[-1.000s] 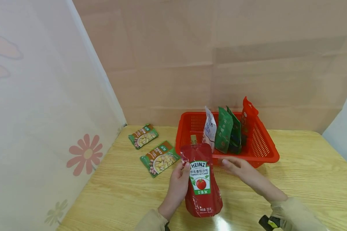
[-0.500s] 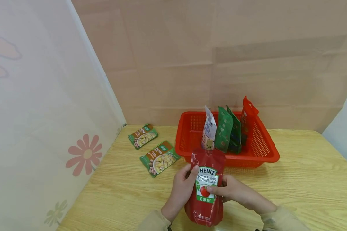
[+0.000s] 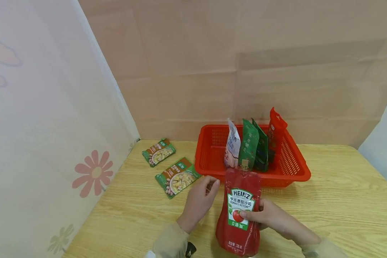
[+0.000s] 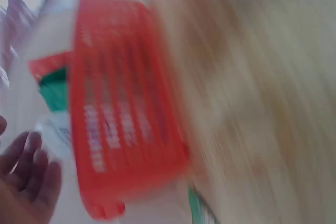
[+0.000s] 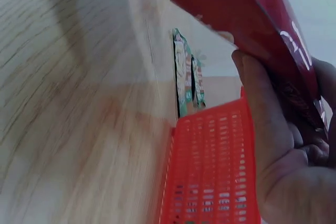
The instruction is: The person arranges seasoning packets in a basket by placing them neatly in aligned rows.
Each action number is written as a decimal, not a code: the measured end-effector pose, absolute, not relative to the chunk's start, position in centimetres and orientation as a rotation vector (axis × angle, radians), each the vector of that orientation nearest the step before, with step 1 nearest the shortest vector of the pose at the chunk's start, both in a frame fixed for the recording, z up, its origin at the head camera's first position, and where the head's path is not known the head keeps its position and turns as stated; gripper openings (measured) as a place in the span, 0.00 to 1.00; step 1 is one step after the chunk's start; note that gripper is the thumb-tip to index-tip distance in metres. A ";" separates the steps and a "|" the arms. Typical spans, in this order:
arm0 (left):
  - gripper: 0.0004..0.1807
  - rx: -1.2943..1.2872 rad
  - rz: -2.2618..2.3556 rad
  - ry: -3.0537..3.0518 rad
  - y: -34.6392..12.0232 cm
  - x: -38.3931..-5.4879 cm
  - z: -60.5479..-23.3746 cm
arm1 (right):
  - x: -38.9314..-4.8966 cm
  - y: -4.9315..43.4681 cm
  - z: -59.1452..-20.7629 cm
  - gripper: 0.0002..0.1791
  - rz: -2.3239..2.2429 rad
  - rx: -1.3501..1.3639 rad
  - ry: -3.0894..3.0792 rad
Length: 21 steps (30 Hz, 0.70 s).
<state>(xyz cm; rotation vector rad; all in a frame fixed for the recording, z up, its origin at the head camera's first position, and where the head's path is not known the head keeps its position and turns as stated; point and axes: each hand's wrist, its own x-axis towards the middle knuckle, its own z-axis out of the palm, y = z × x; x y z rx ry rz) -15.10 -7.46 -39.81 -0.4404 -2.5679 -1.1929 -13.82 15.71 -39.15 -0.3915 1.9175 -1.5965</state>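
Note:
My right hand (image 3: 272,217) grips a red ketchup pouch (image 3: 237,234) by its right side, thumb across the label. The pouch hangs upright in front of the basket, its pale cap towards the basket's near rim. In the right wrist view the fingers lie behind the pouch (image 5: 257,19) and the thumb is partly hidden. To the left of the pouch, apart from it, is my left hand (image 3: 198,200), loosely bent and holding nothing. The left wrist view is blurred, with the fingers of the left hand (image 4: 29,182) at its left edge.
A red plastic basket (image 3: 209,165) stands at the back of the wooden table (image 3: 132,215). In it are a white packet (image 3: 233,145), green packets (image 3: 249,143) and a red packet (image 3: 276,125). Two green-brown soup packets (image 3: 180,178) lie flat to its left.
The right hand came in from the right and took hold of the ketchup pouch. The left hand let go of it. The pouch has shifted right and slightly nearer.

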 end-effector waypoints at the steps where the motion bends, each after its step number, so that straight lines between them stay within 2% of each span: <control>1: 0.12 -0.458 -1.010 -2.533 -7.8 -15.6 -40.1 | -13.8 16.0 -39.1 0.31 -1.601 -0.388 1.931; 4: 0.09 -0.470 -0.521 -2.393 -8.8 -17.0 -40.9 | -13.8 16.6 -38.9 0.32 -1.609 -0.377 1.979; 7: 0.14 -0.494 -0.289 -2.332 -9.4 -18.3 -41.3 | -13.9 16.9 -38.5 0.34 -1.635 -0.367 2.013; 14: 0.24 -0.550 -0.035 -2.541 -9.3 -20.4 -41.8 | -13.9 16.3 -37.5 0.35 -1.710 -0.323 2.154; 21: 0.21 -0.529 0.072 -2.558 -8.8 -21.5 -42.3 | -13.4 15.7 -36.7 0.30 -1.718 -0.200 2.409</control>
